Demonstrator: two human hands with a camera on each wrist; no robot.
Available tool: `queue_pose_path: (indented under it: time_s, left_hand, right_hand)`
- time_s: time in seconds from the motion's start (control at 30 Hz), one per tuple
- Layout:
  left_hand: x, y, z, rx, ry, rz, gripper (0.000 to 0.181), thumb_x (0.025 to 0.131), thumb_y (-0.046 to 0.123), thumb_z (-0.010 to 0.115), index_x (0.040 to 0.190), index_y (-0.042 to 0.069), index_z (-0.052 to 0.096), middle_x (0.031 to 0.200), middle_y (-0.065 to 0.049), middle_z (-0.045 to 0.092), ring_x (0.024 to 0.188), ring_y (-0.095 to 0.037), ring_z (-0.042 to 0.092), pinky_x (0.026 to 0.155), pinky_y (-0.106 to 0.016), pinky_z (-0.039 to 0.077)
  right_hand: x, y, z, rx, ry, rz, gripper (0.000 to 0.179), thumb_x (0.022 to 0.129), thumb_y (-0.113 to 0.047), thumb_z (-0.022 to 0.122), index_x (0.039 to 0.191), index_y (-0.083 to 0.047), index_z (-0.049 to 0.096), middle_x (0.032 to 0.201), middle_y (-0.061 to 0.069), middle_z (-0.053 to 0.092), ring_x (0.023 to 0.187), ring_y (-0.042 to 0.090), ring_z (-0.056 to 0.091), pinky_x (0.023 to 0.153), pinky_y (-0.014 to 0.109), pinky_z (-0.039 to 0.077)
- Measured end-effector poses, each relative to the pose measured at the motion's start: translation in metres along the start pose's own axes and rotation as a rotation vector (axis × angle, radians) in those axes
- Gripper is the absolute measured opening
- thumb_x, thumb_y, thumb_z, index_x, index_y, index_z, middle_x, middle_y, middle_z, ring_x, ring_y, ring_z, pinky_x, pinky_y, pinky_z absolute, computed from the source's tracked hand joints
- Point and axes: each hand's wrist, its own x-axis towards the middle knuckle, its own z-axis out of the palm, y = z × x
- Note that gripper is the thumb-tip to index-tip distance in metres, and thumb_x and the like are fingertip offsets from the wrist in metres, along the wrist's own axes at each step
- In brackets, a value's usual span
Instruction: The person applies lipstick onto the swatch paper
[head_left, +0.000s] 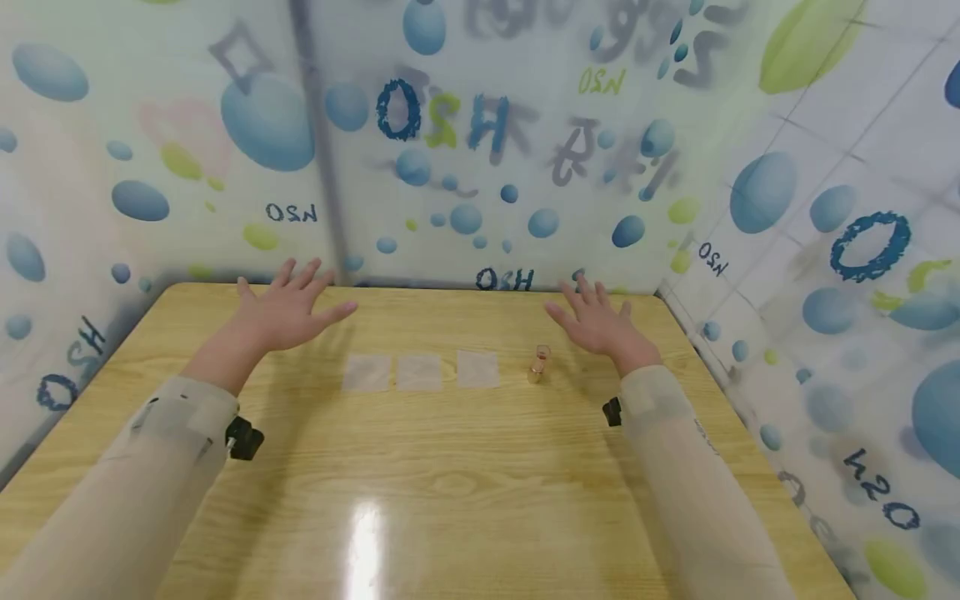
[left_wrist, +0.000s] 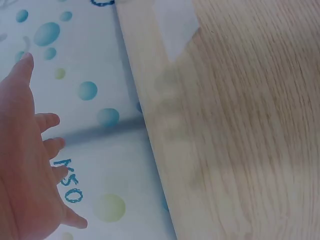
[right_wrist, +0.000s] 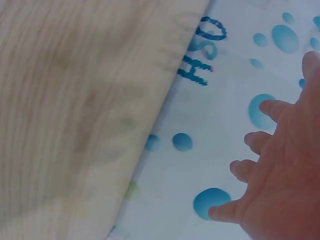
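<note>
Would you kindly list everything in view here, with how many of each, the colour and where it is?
Table: 1, light wood, beneath the hands.
Thin squares: 3, whitish, in a row on the table.
Small item: 1, gold-toned, on the table right of the squares; kind unclear.
Wall covering: sheet count unclear, white with blue and green spots and lettering, behind and beside the table.
Wrist devices: 2, black, one per wrist.
Sleeves: 2, cream, one per forearm.
Left hand: 1, bare, over the table's far left.
Right hand: 1, bare, over its far right.
</note>
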Motion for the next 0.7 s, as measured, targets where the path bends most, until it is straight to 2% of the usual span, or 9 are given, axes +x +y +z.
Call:
queue_pose_path:
  time_s: [0.2,0.4,0.57,0.7]
  left_hand:
    - [0.002,0.017,-0.003,0.018,-0.013,0.027,0.098,0.087,0.084,0.023,0.159,0.020,0.010,0.166,-0.014,0.000,0.151,-0.043,-0.007,0.097,-0.086,-0.007]
    - [0.001,0.036,-0.015,-0.003,-0.010,0.041,0.097,0.087,0.084,0.024,0.159,0.019,0.012,0.166,-0.014,0.000,0.151,-0.043,-0.007,0.096,-0.087,-0.006]
    - [-0.005,0.056,-0.023,-0.015,-0.006,0.064,0.097,0.086,0.084,0.024,0.159,0.021,0.010,0.167,-0.011,-0.002,0.151,-0.042,-0.007,0.098,-0.085,-0.007]
    - [-0.012,0.074,-0.020,-0.036,0.016,0.098,0.093,0.087,0.083,0.024,0.159,0.027,0.006,0.167,-0.006,-0.005,0.153,-0.038,-0.006,0.101,-0.083,-0.006]
  right_hand:
    - [-0.005,-0.015,-0.010,0.007,0.010,-0.016,0.086,0.088,-0.082,0.013,0.158,-0.034,0.000,0.166,0.004,-0.013,0.152,0.037,-0.015,0.108,0.077,-0.011]
    - [-0.013,-0.035,-0.020,-0.016,-0.016,-0.050,0.085,0.089,-0.082,0.016,0.158,-0.034,0.001,0.166,0.002,-0.012,0.153,0.036,-0.011,0.112,0.074,-0.005]
    - [-0.023,-0.047,-0.026,-0.010,-0.030,-0.077,0.084,0.090,-0.080,0.019,0.157,-0.035,0.000,0.167,0.001,-0.010,0.154,0.032,-0.008,0.116,0.071,-0.001]
    - [-0.030,-0.051,-0.022,0.025,-0.051,-0.115,0.083,0.091,-0.079,0.024,0.158,-0.034,0.004,0.167,0.002,-0.006,0.155,0.029,-0.005,0.117,0.069,0.005]
